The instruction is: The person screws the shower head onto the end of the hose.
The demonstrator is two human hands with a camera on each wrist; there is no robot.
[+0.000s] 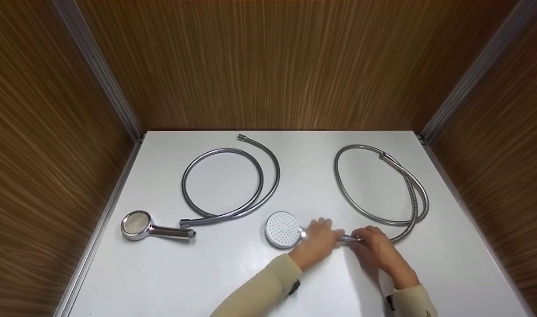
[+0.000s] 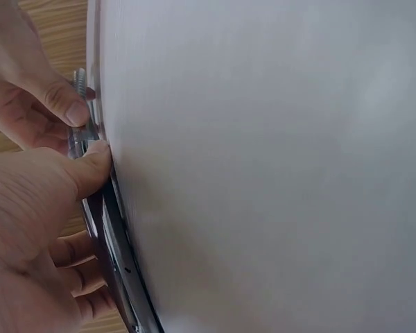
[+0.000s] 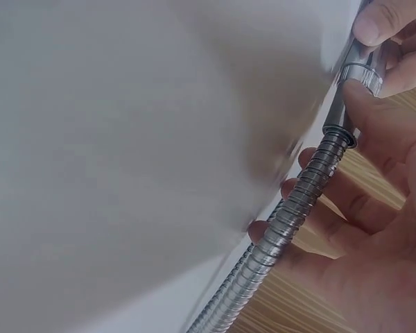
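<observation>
A round shower head [image 1: 282, 230] with a pale dotted face lies at the front middle of the table, its handle pointing right. My left hand [image 1: 317, 240] grips that handle, thumb along it near its end. At the handle's end, my right hand [image 1: 376, 248] pinches the smooth metal end fitting [image 3: 343, 114] of a ribbed shower hose [image 3: 291, 208]. Handle and fitting meet in line in the right wrist view, and the right fingers [image 3: 319, 257] curl under the hose behind the fitting. From there the hose loops back over the right side of the table.
A second shower head [image 1: 136, 224], chrome with a grey face, lies at the left. Behind it a second hose [image 1: 184, 176] is coiled, both ends loose. Wood-grain panels [image 1: 268, 66] wall the white table [image 1: 224, 281] at the back and sides.
</observation>
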